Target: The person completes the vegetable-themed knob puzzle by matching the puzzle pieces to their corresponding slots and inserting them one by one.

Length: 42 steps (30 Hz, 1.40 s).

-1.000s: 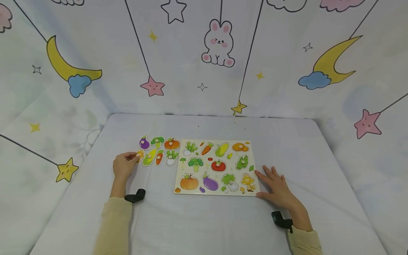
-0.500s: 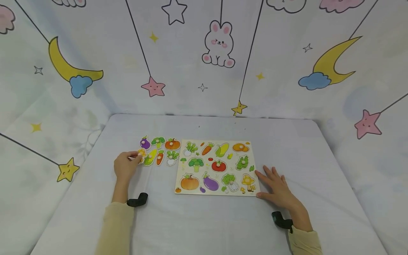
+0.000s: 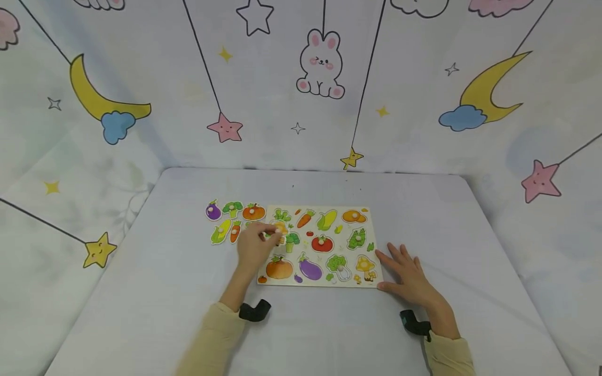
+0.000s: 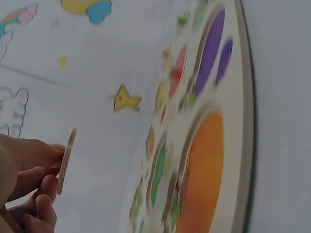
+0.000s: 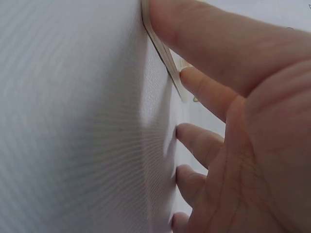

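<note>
My left hand pinches a yellow mushroom puzzle piece between thumb and fingers, over the left part of the puzzle board. In the left wrist view the mushroom piece shows edge-on, raised above the board. My right hand lies with fingers spread at the board's right edge. In the right wrist view its thumb and index finger touch the board's edge, while the other fingertips rest on the white cloth. The printed turnip spot is partly hidden behind the mushroom piece.
Left of the board lie loose knobbed pieces: an eggplant, a broccoli, a pumpkin, a corn and a carrot. Knobbed tomato and cabbage pieces sit in the board.
My left hand has lifted the mushroom piece from among the loose pieces and carried it right, over the board. My right hand stays in place at the board's edge.
</note>
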Available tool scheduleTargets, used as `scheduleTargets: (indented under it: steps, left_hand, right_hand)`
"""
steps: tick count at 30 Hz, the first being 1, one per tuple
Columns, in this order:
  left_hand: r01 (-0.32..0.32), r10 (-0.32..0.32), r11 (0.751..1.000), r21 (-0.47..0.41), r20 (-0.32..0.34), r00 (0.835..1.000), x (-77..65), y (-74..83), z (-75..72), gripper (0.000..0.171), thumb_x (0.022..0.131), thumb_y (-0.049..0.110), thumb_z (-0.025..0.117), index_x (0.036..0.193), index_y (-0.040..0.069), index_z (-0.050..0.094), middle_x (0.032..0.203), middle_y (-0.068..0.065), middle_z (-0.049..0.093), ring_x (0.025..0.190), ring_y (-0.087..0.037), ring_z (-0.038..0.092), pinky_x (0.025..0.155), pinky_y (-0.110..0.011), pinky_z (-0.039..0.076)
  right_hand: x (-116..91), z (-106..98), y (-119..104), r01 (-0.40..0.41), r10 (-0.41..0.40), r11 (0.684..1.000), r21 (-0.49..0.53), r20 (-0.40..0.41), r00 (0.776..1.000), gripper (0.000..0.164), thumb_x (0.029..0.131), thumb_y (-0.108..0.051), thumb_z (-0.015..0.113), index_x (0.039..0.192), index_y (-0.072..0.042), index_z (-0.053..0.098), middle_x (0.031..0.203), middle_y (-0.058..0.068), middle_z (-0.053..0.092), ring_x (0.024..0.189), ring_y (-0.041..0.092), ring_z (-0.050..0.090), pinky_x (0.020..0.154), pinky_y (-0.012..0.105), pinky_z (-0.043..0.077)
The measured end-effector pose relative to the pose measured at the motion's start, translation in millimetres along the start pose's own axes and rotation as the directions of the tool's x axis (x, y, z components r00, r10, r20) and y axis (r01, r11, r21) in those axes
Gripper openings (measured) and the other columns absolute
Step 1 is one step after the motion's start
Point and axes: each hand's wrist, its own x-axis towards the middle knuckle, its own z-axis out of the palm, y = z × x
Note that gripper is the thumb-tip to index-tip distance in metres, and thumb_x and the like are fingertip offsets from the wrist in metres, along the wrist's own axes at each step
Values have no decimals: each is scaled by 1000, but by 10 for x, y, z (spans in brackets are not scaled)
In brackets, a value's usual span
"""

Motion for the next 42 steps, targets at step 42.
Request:
scheduleTargets:
  steps: [42]
  left_hand:
    - [-131, 75, 968, 216, 249, 966, -650, 1134, 1525, 12, 70, 31, 71, 68, 19, 70, 65, 9, 56, 63, -8, 48, 50, -19, 31]
  right_hand:
    - [8, 0, -18, -9, 9, 1000, 9, -14, 1000, 77, 67, -40, 71, 135, -21, 39, 145, 17, 19, 133, 42, 2, 97, 65, 0]
